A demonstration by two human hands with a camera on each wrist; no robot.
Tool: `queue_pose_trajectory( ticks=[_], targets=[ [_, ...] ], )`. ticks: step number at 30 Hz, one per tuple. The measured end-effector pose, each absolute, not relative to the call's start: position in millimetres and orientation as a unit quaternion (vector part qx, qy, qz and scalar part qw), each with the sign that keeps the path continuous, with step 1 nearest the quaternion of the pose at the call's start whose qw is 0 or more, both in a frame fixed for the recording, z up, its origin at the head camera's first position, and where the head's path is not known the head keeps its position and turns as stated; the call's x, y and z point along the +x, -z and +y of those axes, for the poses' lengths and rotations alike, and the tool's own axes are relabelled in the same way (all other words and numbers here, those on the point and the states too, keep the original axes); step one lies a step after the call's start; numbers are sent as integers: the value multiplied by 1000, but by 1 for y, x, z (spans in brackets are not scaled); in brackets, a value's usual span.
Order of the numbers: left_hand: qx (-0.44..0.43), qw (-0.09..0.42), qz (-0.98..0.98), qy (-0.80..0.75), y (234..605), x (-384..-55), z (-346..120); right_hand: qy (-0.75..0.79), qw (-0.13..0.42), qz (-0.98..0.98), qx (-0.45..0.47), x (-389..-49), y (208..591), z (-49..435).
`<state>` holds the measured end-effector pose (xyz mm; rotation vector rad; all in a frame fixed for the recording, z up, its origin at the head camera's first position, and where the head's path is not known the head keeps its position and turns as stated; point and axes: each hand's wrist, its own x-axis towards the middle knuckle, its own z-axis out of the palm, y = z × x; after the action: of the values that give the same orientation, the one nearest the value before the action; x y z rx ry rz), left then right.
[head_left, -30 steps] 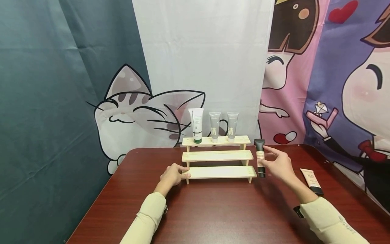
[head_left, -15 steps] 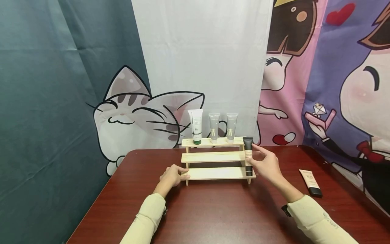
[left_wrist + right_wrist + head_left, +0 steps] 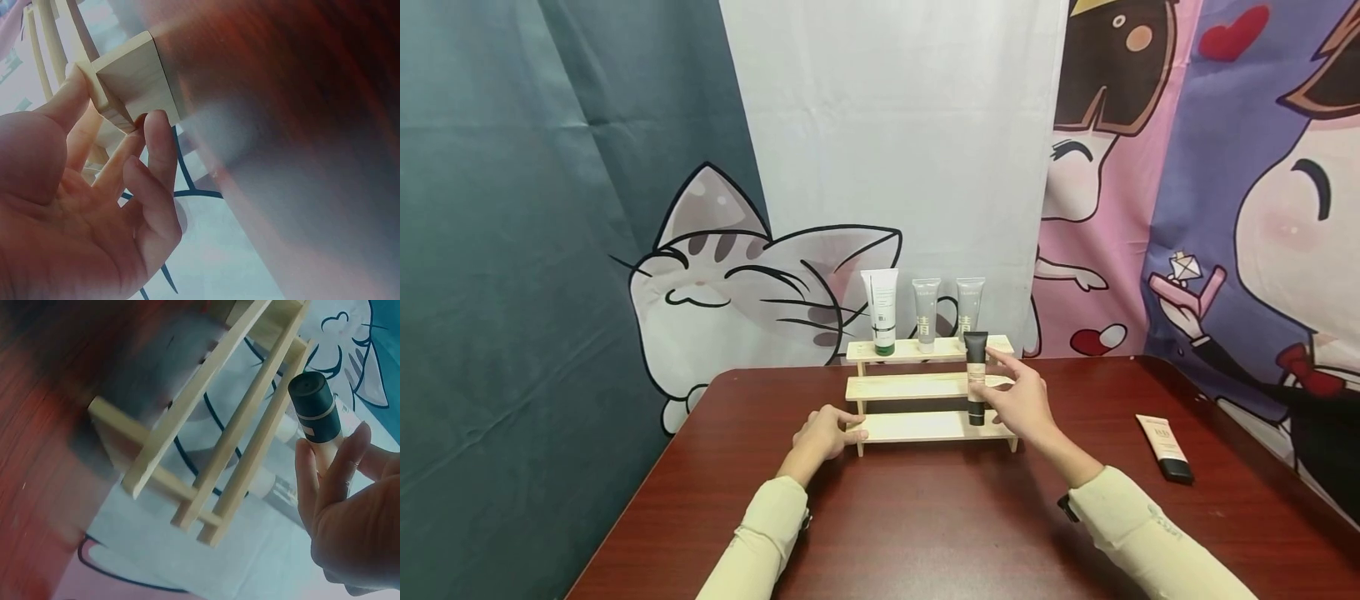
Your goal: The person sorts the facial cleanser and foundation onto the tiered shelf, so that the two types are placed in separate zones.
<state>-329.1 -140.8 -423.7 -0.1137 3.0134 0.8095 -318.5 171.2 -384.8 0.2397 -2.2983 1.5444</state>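
Observation:
A three-tier wooden rack [image 3: 917,386] stands on the table. My left hand [image 3: 823,432] grips the left end of its lowest shelf; in the left wrist view the thumb and fingers lie around the shelf's edge [image 3: 112,103]. With my right hand [image 3: 1021,400] I pinch a slim beige cosmetic tube [image 3: 976,377] with a black crimped end and black cap. It is upright, cap down, in front of the rack's right part. The right wrist view shows its black cap [image 3: 314,406] apart from the shelves.
On the top shelf stand a white tube [image 3: 883,312] with a green cap and two clear grey tubes [image 3: 927,312]. A beige tube [image 3: 1163,448] with a black cap lies on the table [image 3: 925,533] at right. A printed cloth [image 3: 910,125] hangs behind.
My right hand has moved left with the beige tube, from beside the rack's right end to in front of its shelves. The left hand has stayed on the rack.

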Motion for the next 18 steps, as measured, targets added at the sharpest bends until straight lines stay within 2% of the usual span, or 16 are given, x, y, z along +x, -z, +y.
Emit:
queue_pose_trajectory(
  ticks=[18],
  targets=[
    [-44,15,963,-264,423,-329,-141,-607,177,-766,115,-338,387,123]
  ],
)
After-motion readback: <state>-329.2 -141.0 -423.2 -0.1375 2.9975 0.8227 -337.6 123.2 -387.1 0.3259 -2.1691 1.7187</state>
